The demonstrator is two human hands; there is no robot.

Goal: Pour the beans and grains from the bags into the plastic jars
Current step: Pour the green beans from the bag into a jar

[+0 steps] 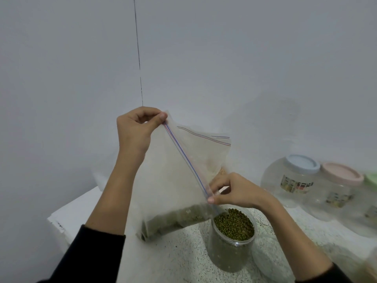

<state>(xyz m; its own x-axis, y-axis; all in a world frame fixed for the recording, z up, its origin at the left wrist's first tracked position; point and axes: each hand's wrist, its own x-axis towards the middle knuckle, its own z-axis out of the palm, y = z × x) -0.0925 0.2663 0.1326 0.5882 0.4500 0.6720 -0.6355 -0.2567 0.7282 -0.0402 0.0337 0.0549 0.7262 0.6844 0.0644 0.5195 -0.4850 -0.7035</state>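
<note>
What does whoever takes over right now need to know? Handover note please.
Left hand pinches the zip bag at its upper corner; right hand pinches the zip strip lower down, above the open jar.
Jar is full of green beans nearly to the rim; some beans remain in the bag's bottom.
Three lidded jars stand at right, looking empty.
Left: the other bags, not clearly visible.

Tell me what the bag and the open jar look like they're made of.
Bag: thin, cloudy clear plastic film, probably; it creases and has a zip strip. Jar: stiff, glossy clear plastic, it seems; green beans show through its wall.
</note>
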